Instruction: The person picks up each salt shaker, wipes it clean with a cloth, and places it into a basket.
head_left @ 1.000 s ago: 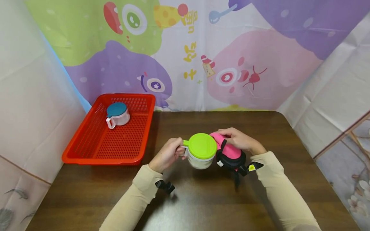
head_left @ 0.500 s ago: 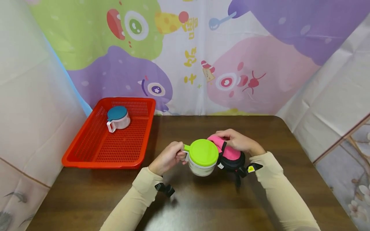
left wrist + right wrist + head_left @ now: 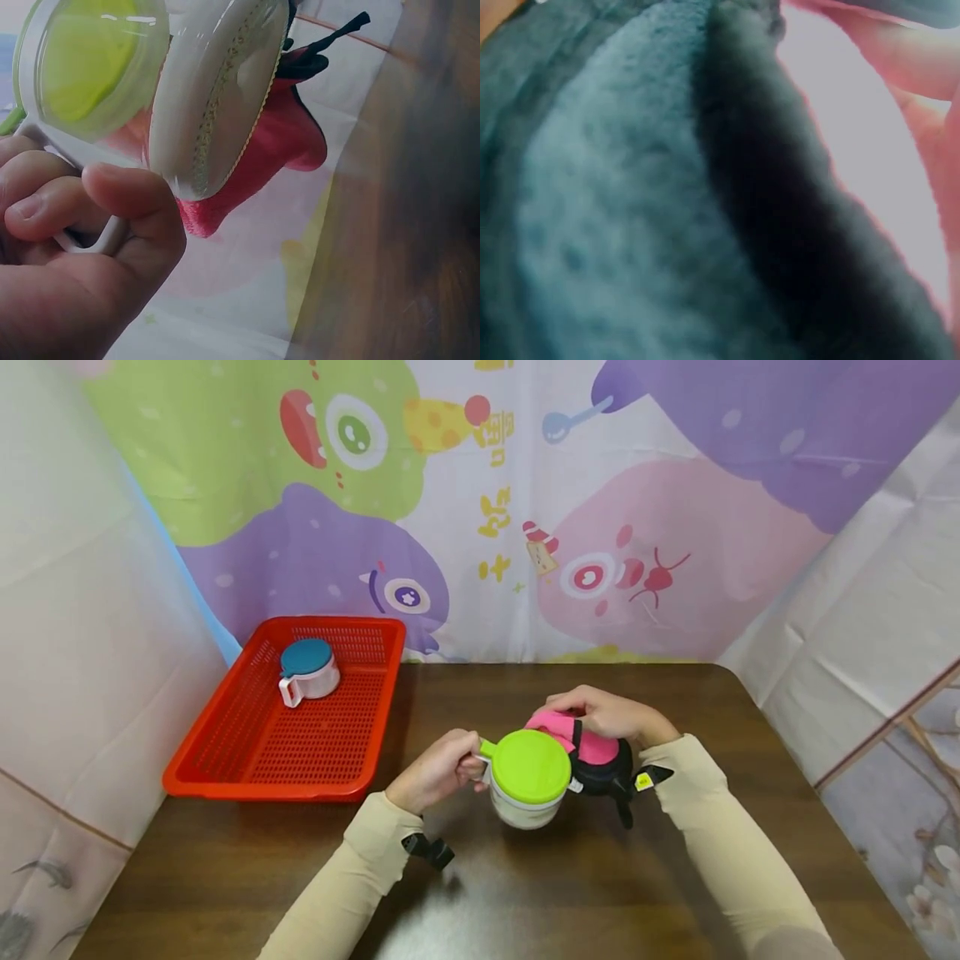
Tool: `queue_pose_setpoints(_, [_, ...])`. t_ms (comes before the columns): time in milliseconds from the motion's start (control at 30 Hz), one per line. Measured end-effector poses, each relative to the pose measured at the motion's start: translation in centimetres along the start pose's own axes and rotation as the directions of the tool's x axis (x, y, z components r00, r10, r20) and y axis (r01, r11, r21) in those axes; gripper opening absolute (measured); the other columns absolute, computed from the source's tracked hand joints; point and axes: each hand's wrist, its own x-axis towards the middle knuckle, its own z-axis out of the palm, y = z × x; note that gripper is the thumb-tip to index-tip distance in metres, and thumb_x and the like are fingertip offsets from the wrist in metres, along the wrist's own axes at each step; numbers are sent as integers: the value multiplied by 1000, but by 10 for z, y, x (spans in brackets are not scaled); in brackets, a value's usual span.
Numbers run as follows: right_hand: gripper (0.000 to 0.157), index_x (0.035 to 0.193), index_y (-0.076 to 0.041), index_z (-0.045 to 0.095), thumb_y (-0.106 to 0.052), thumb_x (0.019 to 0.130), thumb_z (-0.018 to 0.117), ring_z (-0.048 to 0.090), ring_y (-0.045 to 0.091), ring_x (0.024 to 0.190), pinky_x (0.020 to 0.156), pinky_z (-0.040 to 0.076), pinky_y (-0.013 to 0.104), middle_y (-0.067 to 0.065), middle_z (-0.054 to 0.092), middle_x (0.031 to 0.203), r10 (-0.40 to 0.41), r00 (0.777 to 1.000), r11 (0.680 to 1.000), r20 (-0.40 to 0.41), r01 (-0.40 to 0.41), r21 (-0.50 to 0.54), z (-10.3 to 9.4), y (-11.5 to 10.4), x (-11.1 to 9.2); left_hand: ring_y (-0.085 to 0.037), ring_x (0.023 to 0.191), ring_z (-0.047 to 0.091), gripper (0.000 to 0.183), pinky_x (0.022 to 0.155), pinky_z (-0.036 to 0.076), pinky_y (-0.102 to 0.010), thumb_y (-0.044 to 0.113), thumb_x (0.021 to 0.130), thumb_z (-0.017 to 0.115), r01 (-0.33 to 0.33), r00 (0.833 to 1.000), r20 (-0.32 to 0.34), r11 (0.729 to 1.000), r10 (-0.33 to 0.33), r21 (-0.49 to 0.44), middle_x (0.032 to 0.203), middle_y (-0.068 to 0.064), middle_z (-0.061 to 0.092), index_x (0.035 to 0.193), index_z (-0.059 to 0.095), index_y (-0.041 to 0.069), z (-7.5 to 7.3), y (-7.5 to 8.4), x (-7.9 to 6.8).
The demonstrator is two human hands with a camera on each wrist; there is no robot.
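Note:
A clear lidded jar [image 3: 527, 811] with a lime-green lid [image 3: 531, 767] hangs over the middle of the table. My left hand [image 3: 442, 765] grips its handle, fingers curled round the loop, as the left wrist view shows with the handle [image 3: 111, 236]. Against the jar's right side is a soft pink and black fabric piece [image 3: 598, 748] with a dangling black strap. My right hand [image 3: 609, 713] holds this fabric from above, thumb and fingers pinching its pink part. Close up in the right wrist view, the dark fabric [image 3: 630, 195] fills most of the picture.
At the left stands a red plastic basket [image 3: 279, 789] with perforated walls. Inside it sits a similar jar with a blue lid [image 3: 306, 657]. A brown wooden table [image 3: 480, 893] carries everything, and a cartoon-printed curtain [image 3: 480, 527] hangs behind.
The jar has shifted slightly right and nearer to me. My right hand has slid the pink and black fabric a little left along the jar's side. The head view has tilted up slightly.

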Motion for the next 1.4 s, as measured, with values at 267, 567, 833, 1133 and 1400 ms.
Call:
queue_pose_setpoints(267, [46, 120, -8, 68, 8, 82, 47, 61, 21, 94, 82, 52, 33, 4, 67, 103, -108, 987, 994, 116, 104, 44, -5, 0, 16, -10, 49, 29, 30, 60, 38, -26, 9, 84, 33, 18, 998, 56, 1000, -18, 6, 54, 5, 26, 55, 30, 12, 2, 1, 1])
queue_pose_setpoints(567, [38, 117, -7, 69, 5, 86, 51, 58, 18, 88, 78, 51, 31, 5, 65, 96, -102, 980, 994, 172, 97, 41, -7, -3, 29, -10, 50, 28, 30, 60, 37, -27, 8, 86, 33, 9, 995, 100, 1000, -9, 9, 55, 4, 24, 56, 28, 11, 1, -1, 3])
queue_pose_setpoints(833, [37, 115, -5, 70, 6, 87, 49, 58, 17, 88, 79, 51, 29, 7, 65, 97, -115, 955, 993, 275, 105, 49, -6, -8, 44, -10, 49, 29, 32, 57, 36, -26, 9, 84, 32, 46, 993, 107, 999, -46, 5, 53, 4, 22, 53, 28, 13, 1, -3, 5])
queue_pose_setpoints(1133, [27, 114, -6, 71, -7, 91, 57, 57, 15, 88, 81, 49, 28, 7, 64, 95, -60, 948, 998, 313, 61, 6, -2, -10, 56, -11, 50, 31, 30, 56, 36, -25, 9, 82, 34, 88, 992, 84, 995, -91, 36, 53, 6, 25, 53, 28, 15, 1, -3, 5])
queue_pose_setpoints(1400, [27, 115, -6, 70, -11, 91, 60, 58, 15, 88, 81, 50, 27, 6, 66, 95, -37, 947, 998, 320, 53, -43, 0, -13, 60, -10, 50, 30, 30, 56, 36, -25, 9, 83, 34, 82, 992, 90, 996, -84, 29, 53, 6, 25, 54, 30, 15, 0, -5, 6])
